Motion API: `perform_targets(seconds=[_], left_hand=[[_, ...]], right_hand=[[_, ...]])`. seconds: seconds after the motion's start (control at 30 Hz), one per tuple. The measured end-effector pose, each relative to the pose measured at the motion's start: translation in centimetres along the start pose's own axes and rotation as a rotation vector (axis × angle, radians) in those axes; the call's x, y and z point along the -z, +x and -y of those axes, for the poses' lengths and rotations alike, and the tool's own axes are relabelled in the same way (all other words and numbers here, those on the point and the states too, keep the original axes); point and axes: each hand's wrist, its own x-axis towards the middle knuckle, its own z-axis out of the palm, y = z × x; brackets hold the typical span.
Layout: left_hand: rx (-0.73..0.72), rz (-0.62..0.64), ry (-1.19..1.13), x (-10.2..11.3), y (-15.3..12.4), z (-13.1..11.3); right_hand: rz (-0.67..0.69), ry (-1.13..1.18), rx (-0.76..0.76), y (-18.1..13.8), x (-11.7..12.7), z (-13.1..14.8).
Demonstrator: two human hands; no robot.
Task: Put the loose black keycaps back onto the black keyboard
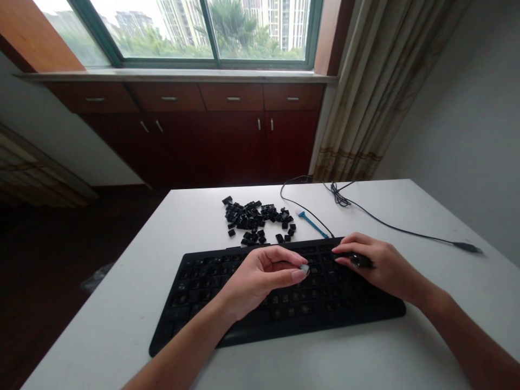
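A black keyboard with its keycaps removed lies across the white table in front of me. My left hand hovers over the keyboard's middle, fingers curled in a pinch; whatever is between them is hidden. My right hand rests on the keyboard's upper right part, fingers closed round a small black keycap. A pile of loose black keycaps sits on the table just behind the keyboard.
A blue keycap puller lies right of the pile. The keyboard's black cable loops over the far table to a USB plug at the right. Dark red cabinets and a curtain stand beyond.
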Motion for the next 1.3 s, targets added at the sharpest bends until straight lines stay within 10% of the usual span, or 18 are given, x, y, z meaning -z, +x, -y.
perform_targets(seconds=[1.3], left_hand=[[0.017,0.059,0.013,0.1,-0.2,-0.1]], right_hand=[[0.185,0.065,-0.151,1.4,1.7,1.0]])
